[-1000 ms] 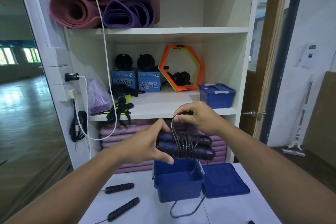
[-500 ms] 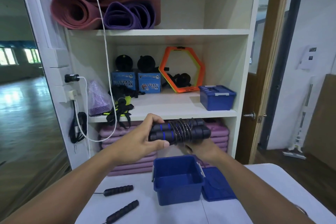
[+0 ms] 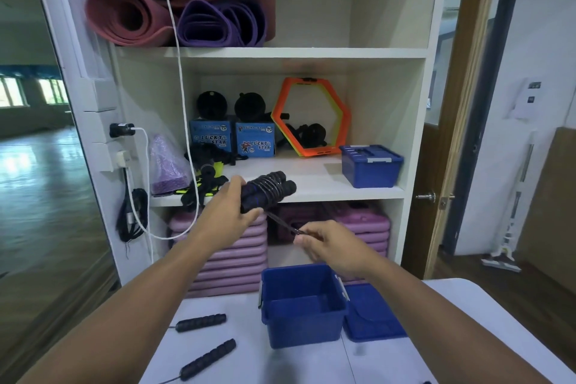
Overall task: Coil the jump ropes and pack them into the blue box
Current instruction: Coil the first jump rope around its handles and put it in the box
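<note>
One view only: a wide-angle camera worn on the head, facing forward and pitched down. The shelf unit (image 3: 296, 53) stands close at 12 o'clock. The bench (image 3: 280, 365) lies at 6 o'clock, directly below. The door frame (image 3: 467, 103) is at 3 o'clock. The left hand (image 3: 230, 206) and right hand (image 3: 330, 246) sit near centre, arms extended.

On my feed, the left forearm (image 3: 149, 293) and right forearm (image 3: 427, 302) are bare as far as the frame shows them. The left hand (image 3: 229, 209) and right hand (image 3: 332, 248) are bare too.
</note>
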